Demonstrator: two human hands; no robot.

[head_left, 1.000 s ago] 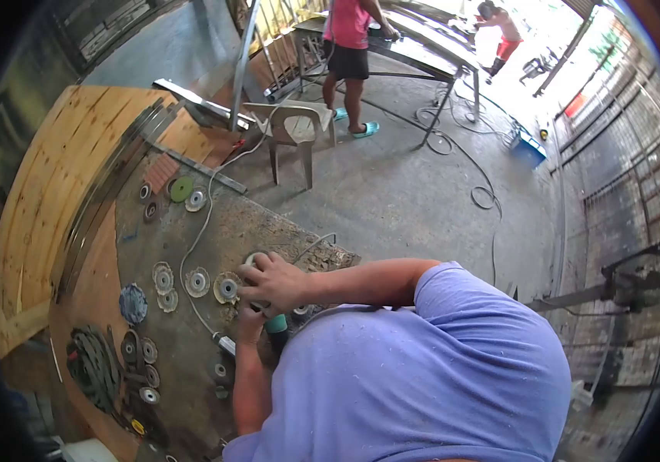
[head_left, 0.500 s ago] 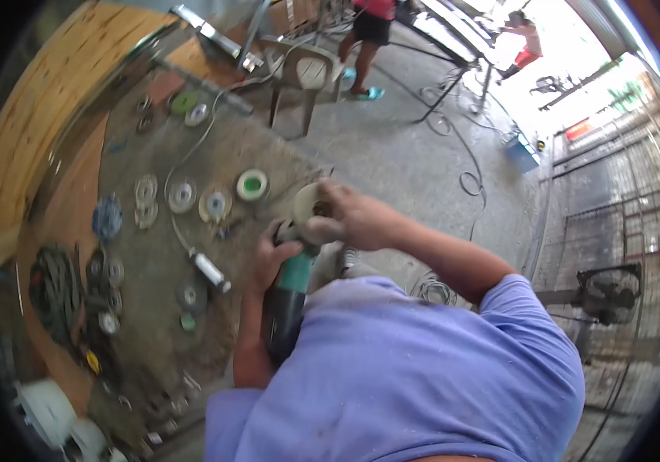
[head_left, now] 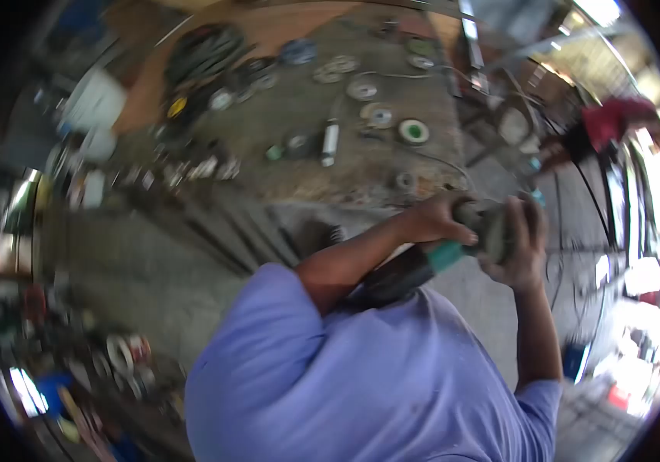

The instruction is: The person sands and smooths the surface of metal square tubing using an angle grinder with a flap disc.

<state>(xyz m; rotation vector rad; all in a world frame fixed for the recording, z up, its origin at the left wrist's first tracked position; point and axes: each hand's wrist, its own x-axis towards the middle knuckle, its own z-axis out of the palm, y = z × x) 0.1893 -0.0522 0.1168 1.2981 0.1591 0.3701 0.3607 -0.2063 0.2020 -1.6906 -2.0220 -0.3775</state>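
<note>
An angle grinder (head_left: 397, 276) with a black body and a green section near its head lies against my chest, pointing up and to the right. My left hand (head_left: 439, 219) is closed around its head. On the head sits a greyish disc (head_left: 494, 236), blurred by motion. My right hand (head_left: 528, 242) wraps its fingers round the disc's far side, thumb underneath. The spindle and any nut between the hands are hidden.
Ahead is a worktable (head_left: 284, 165) with several discs, a green-centred white wheel (head_left: 414, 132), a white cylindrical tool (head_left: 330, 143) and coiled cable (head_left: 205, 54). A person (head_left: 614, 127) in a red top stands at right. Clutter (head_left: 126, 354) lies at lower left.
The view has swung round, so the worktable now lies straight ahead. My hands and the grinder have shifted to the right of the view, with both hands still on it.
</note>
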